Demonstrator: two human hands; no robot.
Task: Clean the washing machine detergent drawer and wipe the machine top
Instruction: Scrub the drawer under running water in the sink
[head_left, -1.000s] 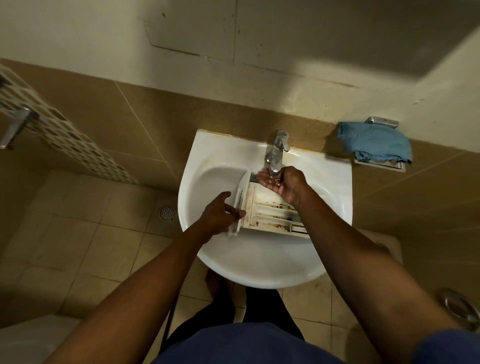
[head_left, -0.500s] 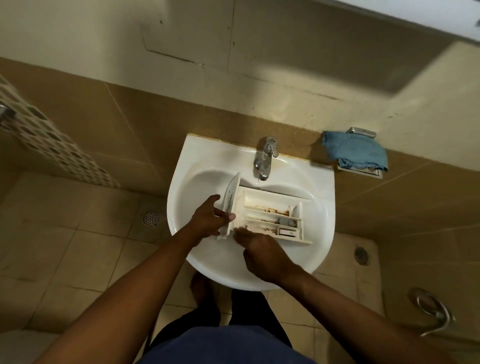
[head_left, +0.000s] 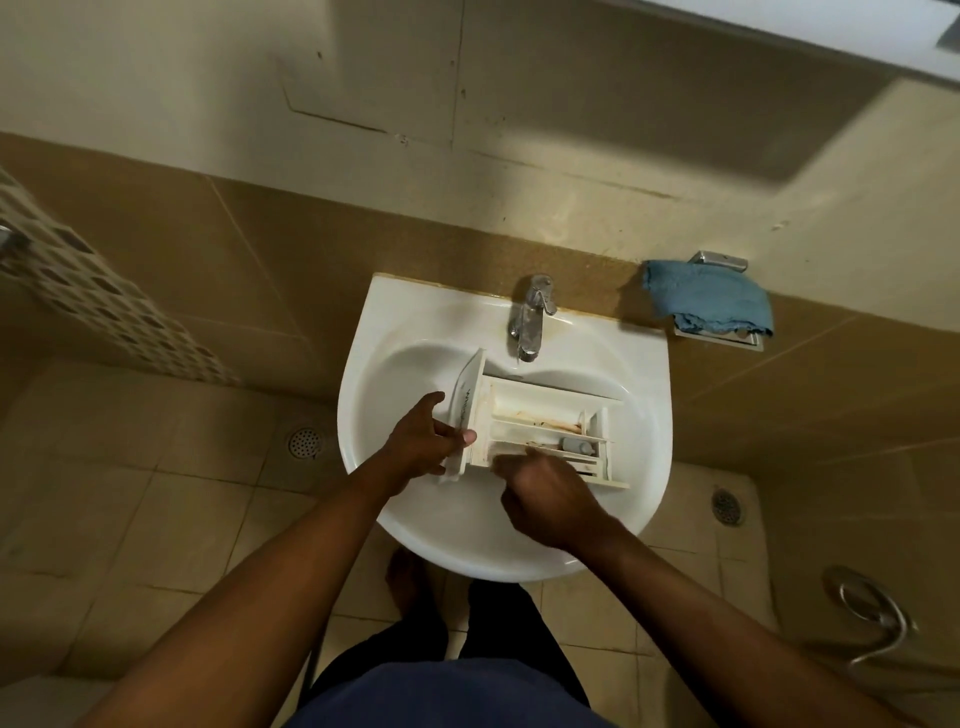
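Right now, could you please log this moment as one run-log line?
left hand: grips detergent drawer front | right hand: at drawer's near edge, blurred | drawer: in sink, stained

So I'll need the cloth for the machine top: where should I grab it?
Pinch the cloth at its bunched middle, from the front and above: it lies draped loosely over the holder, nothing pinning it, so it should lift straight off.

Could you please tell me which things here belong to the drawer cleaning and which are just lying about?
In use: detergent drawer, gripped by the left hand, right hand at its near edge; sink; tap; blue cloth, probably for wiping.
Lying about: floor drain; metal hose.
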